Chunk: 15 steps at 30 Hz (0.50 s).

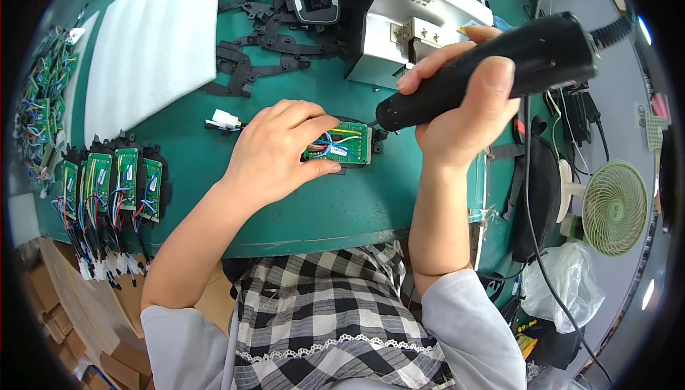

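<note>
My left hand grips a green circuit board seated on a black plastic part, pressing it to the green table. Coloured wires cross the board, and a white connector on a short lead sticks out beyond my knuckles. In my right hand is a black electric screwdriver, held slanting with its cord leaving at upper right. Its nose is at the board's right end; whether the bit touches a screw is too small to tell.
Several wired boards stand at the left, with a heap of more boards behind. White foam sheet, black plastic frames and a white screw feeder machine occupy the far side. A green fan is at right.
</note>
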Each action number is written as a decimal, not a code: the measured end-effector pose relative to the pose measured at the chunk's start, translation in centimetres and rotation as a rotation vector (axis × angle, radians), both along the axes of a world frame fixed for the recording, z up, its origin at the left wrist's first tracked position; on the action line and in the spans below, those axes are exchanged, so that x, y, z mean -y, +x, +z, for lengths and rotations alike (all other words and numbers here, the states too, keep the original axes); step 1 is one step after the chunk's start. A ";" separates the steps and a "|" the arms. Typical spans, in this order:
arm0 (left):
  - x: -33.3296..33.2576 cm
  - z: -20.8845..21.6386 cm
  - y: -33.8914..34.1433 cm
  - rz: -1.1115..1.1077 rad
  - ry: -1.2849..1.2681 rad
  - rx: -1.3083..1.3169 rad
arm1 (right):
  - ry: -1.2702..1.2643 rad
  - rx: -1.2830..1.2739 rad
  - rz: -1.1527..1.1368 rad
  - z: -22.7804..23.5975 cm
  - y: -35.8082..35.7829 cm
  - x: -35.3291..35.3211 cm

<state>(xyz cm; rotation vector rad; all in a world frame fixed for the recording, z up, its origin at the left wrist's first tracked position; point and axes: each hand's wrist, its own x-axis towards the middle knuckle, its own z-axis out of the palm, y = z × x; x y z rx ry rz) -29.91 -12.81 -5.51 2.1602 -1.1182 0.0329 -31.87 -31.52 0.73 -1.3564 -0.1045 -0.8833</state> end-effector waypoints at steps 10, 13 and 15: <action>0.1 0.4 -0.2 0.015 0.020 -0.058 | -0.304 -0.088 0.064 -0.3 -0.2 -0.4; 0.1 0.4 -0.2 0.022 0.037 -0.078 | -0.285 -0.093 0.071 -0.7 -0.4 -0.2; 0.1 0.5 -0.4 0.026 0.042 -0.101 | -0.219 -0.075 0.036 -1.3 -0.6 0.6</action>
